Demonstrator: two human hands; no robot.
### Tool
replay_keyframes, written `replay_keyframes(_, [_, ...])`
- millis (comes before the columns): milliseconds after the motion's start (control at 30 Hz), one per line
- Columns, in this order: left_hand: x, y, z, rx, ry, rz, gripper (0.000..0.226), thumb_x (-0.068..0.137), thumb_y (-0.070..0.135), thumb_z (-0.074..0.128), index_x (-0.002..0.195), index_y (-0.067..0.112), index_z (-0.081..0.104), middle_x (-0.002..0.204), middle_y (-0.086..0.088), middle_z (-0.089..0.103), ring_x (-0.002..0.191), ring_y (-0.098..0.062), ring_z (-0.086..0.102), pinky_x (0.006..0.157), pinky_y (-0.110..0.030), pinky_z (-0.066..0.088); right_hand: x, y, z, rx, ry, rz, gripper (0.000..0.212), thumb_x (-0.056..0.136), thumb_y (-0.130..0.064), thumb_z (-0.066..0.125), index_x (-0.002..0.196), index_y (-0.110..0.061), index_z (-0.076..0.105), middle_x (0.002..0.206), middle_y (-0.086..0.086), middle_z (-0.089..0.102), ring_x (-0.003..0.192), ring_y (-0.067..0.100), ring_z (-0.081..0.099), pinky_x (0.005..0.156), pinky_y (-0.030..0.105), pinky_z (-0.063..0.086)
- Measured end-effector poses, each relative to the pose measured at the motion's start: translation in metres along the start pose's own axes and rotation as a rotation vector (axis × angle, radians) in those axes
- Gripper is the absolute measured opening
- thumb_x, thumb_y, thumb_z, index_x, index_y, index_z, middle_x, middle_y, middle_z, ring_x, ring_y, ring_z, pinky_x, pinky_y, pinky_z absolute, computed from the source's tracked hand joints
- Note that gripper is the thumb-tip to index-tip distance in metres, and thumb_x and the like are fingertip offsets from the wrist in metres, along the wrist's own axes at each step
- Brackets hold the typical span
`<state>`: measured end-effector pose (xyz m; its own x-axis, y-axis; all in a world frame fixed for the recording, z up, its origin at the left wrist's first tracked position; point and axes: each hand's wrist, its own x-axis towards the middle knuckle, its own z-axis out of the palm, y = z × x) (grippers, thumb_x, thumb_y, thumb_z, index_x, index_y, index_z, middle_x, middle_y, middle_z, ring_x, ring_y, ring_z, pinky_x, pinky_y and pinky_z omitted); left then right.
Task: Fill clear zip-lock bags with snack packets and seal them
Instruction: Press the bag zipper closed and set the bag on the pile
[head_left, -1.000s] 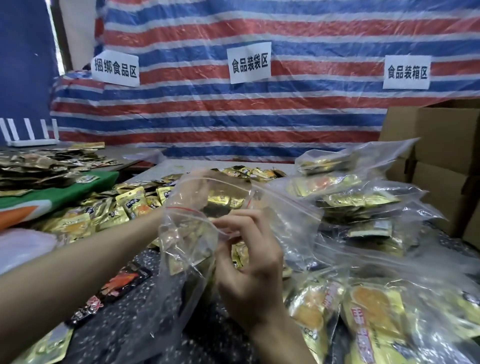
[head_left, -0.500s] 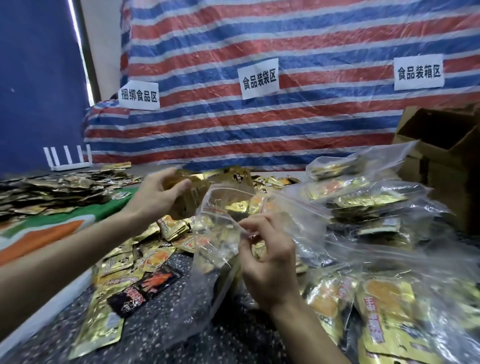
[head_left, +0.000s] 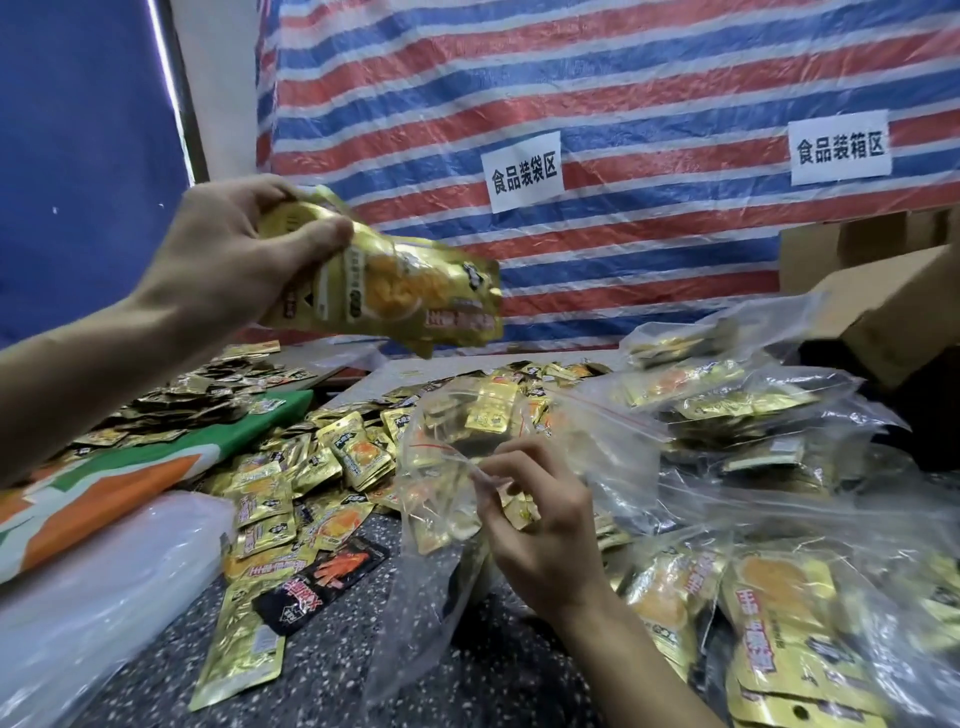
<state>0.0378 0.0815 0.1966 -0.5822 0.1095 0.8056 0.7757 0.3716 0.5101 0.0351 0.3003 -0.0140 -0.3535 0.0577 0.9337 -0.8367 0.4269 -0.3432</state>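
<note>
Gold snack packets (head_left: 384, 291), seemingly more than one, are gripped in the left hand (head_left: 234, 265). Thumb and fingers are curled round one short end, so the long axis runs out to the right and slightly downward. The packets are held above and to the left of the clear zip-lock bag (head_left: 447, 499), well apart from it. The bag's rim is pinched between thumb and forefinger of the right hand (head_left: 540, 525), and its mouth, edged by a red zip line, is kept open facing up and leftward. The packets' free end is thus nearest the mouth, and a downward, rightward feed is judged to be needed. Loose packets (head_left: 322, 467) are heaped left of the bag, filled bags (head_left: 727, 405) right of it.
</note>
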Motion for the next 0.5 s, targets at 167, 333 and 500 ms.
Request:
replay_keyframes(167, [-0.008,0.031,0.018,0.274,-0.223,0.125,0.038,0.071,0.042,0.073,0.097,0.014,0.070,0.081,0.003,0.072,0.076,-0.006,0.071,0.059,-0.018,0.058,0.000,-0.004,0.000,0.024,0.027,-0.044,0.007,0.086,-0.013,0.070,0.086,-0.005,0.070,0.089,0.000,0.059,0.082,0.009,0.059,0.073,0.014,0.047])
replay_keyframes(333, [-0.008,0.041,0.023,0.370,-0.464,0.131,0.026,0.076,0.026,0.075,0.094,0.007,0.072,0.084,-0.002,0.070,0.076,-0.013,0.070,0.068,-0.034,0.062,0.001,-0.004,-0.001,-0.020,0.083,-0.025,0.010,0.078,0.001,0.074,0.086,-0.004,0.070,0.089,0.004,0.062,0.082,0.007,0.058,0.075,0.011,0.045])
replay_keyframes(500, [-0.011,0.048,0.037,0.347,-0.575,0.128,0.043,0.067,0.051,0.068,0.090,0.016,0.074,0.080,0.007,0.070,0.074,-0.007,0.069,0.061,-0.021,0.058,0.001,-0.007,-0.002,-0.032,0.041,-0.042,0.012,0.076,0.000,0.076,0.086,-0.002,0.070,0.089,0.005,0.062,0.084,0.004,0.055,0.077,0.008,0.042])
